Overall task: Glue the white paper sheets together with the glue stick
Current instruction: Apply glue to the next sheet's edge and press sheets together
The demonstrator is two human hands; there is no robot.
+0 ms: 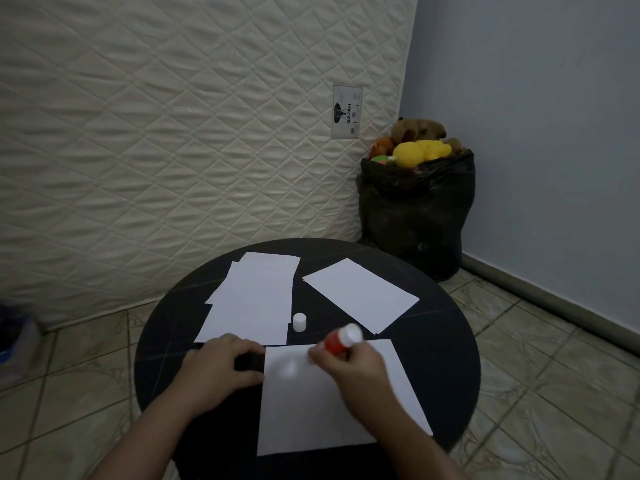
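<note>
Gluing looks barely begun: left hand, fingers curled, pins the near sheet at its left edge; loose sheets behind it seem unjoined, then the cap standing off, right hand fingers clenched round the glue stick above the sheet, another sheet. Round black counter, mattress against the wall, toy-filled bag in the corner, tiled floor.

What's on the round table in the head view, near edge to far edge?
Near white paper sheet under both hands → red glue stick in the right hand → small white cap → far-right white sheet → far edge of the black round table.
</note>
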